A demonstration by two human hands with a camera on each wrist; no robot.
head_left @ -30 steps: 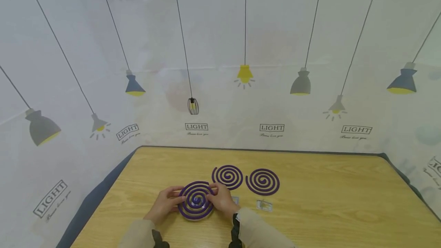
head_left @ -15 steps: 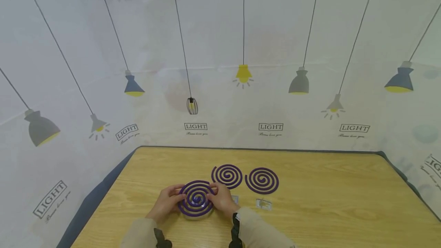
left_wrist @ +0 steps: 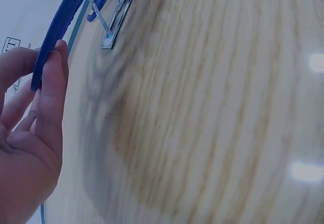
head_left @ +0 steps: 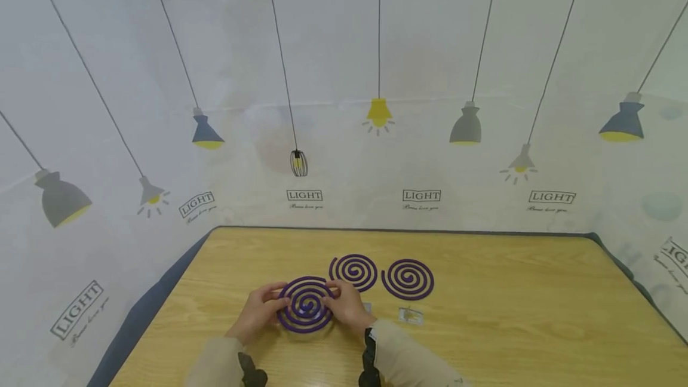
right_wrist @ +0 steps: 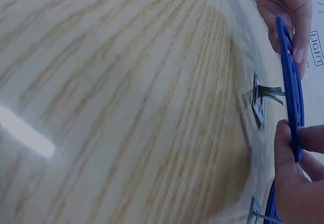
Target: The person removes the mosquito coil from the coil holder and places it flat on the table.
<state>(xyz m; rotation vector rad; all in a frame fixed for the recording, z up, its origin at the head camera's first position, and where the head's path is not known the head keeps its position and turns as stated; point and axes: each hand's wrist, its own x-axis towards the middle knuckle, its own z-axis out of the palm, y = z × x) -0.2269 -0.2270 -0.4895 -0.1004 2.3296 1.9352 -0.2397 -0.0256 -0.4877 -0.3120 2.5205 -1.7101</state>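
Observation:
Both hands hold one mosquito coil (head_left: 307, 306), purple in the head view and blue in the wrist views, by opposite sides above the table. My left hand (head_left: 258, 310) pinches its left edge between thumb and fingers. On the other side my right hand (head_left: 346, 306) grips the coil with the thumb on top. Beneath it, a small metal coil stand (right_wrist: 258, 102) lies on the table with its prong raised. In the right wrist view the prong tip reaches the coil's underside; whether it is fitted into the coil, I cannot tell.
Two more mosquito coils, one behind my right hand (head_left: 353, 272) and one further right (head_left: 408, 279), lie flat on the wooden table (head_left: 510, 315). Another metal stand (head_left: 411, 315) sits in front of the right coil. A further stand (head_left: 367, 308) is partly hidden beside my right hand.
The held coil has tilted slightly flatter, its near edge rising a little, while both hands keep their hold. The head view has shifted slightly. The other coils stay in place.

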